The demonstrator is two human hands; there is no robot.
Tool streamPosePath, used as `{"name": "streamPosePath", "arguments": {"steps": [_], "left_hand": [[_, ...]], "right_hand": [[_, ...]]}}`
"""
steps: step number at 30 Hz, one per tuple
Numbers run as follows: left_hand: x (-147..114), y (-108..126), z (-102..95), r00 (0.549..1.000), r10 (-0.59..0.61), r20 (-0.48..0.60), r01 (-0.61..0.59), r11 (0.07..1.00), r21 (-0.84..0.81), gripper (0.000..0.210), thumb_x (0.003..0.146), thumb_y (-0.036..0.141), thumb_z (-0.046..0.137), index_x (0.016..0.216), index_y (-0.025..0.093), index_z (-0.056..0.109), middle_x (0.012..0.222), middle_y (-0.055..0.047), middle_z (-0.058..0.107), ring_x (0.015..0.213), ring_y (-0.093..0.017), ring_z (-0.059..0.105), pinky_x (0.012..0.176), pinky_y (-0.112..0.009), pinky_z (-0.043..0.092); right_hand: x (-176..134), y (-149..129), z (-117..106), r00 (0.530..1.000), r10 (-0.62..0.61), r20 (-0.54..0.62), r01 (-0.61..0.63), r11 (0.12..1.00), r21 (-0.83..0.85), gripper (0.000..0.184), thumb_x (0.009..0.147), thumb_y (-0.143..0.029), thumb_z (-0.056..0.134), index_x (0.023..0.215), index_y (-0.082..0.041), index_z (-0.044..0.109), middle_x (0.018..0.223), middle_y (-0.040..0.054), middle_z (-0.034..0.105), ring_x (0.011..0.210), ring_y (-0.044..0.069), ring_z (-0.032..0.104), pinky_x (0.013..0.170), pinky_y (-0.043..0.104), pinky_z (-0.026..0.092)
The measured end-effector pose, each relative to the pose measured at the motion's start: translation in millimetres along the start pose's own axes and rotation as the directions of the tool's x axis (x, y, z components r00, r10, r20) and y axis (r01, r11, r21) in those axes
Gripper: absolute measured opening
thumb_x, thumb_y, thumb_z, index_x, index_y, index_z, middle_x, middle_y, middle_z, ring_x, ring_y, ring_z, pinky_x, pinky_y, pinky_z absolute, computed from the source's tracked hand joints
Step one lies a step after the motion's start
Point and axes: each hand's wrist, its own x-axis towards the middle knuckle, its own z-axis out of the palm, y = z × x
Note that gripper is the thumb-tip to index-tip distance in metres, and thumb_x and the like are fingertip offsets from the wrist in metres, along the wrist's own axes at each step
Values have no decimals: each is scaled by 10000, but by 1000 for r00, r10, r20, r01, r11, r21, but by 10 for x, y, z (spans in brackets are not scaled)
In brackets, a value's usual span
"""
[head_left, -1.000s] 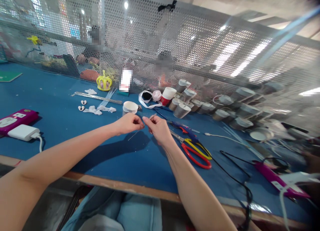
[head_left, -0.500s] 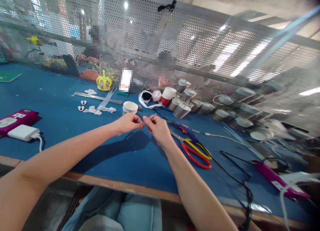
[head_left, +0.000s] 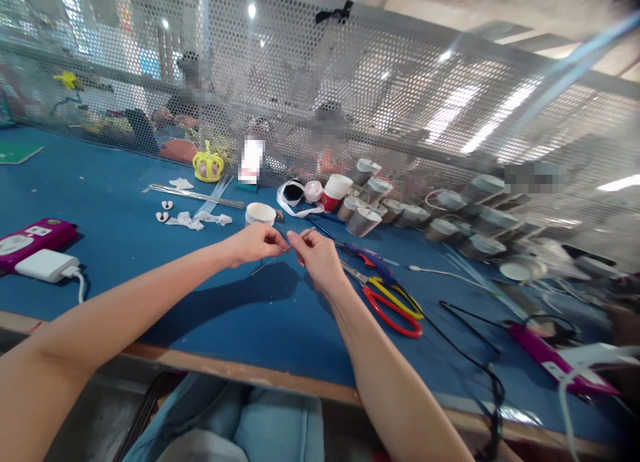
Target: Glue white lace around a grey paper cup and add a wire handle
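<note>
Over the blue table, my left hand (head_left: 256, 243) and my right hand (head_left: 319, 257) meet almost fingertip to fingertip, both pinched. A thin wire (head_left: 261, 267) shows below my left hand, its free end pointing down and left. The piece between the fingertips is very small, and my fingers hide most of it. Just behind my left hand stands a white-rimmed paper cup (head_left: 261, 214). Scissors (head_left: 393, 309) with red and yellow handles lie to the right of my right hand, beside a blue glue gun (head_left: 373, 261).
Straight metal wires (head_left: 197, 195) and white scraps (head_left: 185, 220) lie at the left. A yellow crown (head_left: 208, 165), a white ribbon (head_left: 305, 213) and several grey cups (head_left: 364, 221) line the mesh screen (head_left: 280, 69). Purple power strips (head_left: 55, 234) sit at both sides, with cables at right.
Both hands stay nearly in place, still pinched together. The thin wire below my left hand has shifted slightly.
</note>
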Motion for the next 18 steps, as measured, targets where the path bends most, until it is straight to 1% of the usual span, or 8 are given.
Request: {"name": "streamPosePath", "arguments": {"steps": [3,6,9,12,15,18], "left_hand": [[5,8,-44,998,59,27,-62,986,155,111,651,165,513,675,98,599,634,-10,585,576,-84,486,581,-213,375],[20,3,-66,992,119,36,-125,946,301,106,664,170,510,669,100,589,627,-12,584,584,-95,493,568,-212,369],[32,-14,-59,987,154,41,-159,935,316,99,684,160,496,679,104,578,638,-13,588,592,-94,500,568,-206,380],[33,-28,-36,983,183,19,-180,932,315,94,692,145,482,672,106,565,631,-12,580,583,-90,492,556,-199,380],[23,-25,-15,982,187,-19,-170,929,329,95,695,161,487,672,111,564,619,-9,574,569,-90,486,540,-200,375],[7,-8,0,985,163,-51,-138,936,323,106,692,187,495,661,113,564,607,-11,572,555,-93,490,531,-206,374]], "right_hand": [[3,6,1,1000,4,6,-4,1000,-12,337,675,-447,588,531,-186,431,384,-75,379,361,63,307,377,222,232],[1,6,4,1000,17,17,-17,1000,-8,336,674,-444,590,534,-181,434,389,-78,382,360,57,310,374,217,230],[1,10,6,999,39,31,-40,998,37,332,672,-441,593,544,-180,433,388,-86,367,350,52,305,363,211,224],[10,24,3,998,43,36,-45,997,69,331,666,-433,600,542,-181,427,389,-89,360,346,49,303,358,207,222],[22,39,-1,999,32,9,-32,998,55,329,666,-434,602,545,-181,431,396,-83,375,349,53,317,361,208,236],[30,51,0,999,29,-30,-28,999,20,330,670,-440,597,545,-182,435,394,-78,380,352,59,326,365,212,246]]}}
